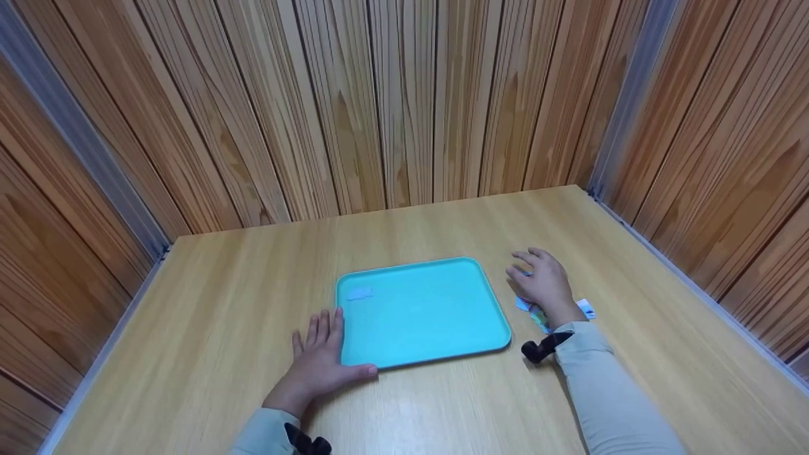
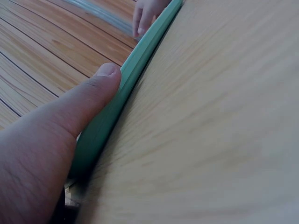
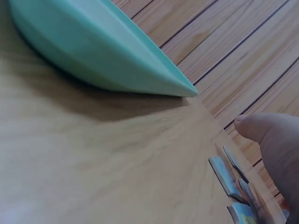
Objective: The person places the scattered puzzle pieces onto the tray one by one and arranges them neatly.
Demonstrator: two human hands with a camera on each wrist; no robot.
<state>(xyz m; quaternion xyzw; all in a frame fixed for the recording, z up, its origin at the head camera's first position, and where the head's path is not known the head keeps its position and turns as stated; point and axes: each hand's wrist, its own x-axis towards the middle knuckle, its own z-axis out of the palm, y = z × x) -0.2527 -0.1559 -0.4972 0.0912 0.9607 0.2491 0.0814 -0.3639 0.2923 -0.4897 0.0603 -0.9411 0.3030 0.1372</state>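
Note:
A turquoise tray (image 1: 423, 316) lies on the table, with one small light-blue flat piece (image 1: 360, 293) near its far left corner. At the tray's near left corner rests my left hand (image 1: 319, 366), fingers spread along the left side. Its thumb (image 2: 100, 84) touches the near rim in the left wrist view. To the right of the tray, my right hand (image 1: 543, 284) is over several thin printed pieces (image 1: 540, 319), which look like jigsaw pieces. The hand partly covers them. In the right wrist view its thumb (image 3: 261, 128) stands above the pieces (image 3: 224, 175), fingers loosely bent.
The wooden table (image 1: 240, 303) is bounded by wood-plank walls (image 1: 404, 107) at the back and both sides. Metal posts (image 1: 632, 95) mark the wall corners. A black wrist camera (image 1: 543, 346) sits beside the right cuff, close to the tray's near right corner.

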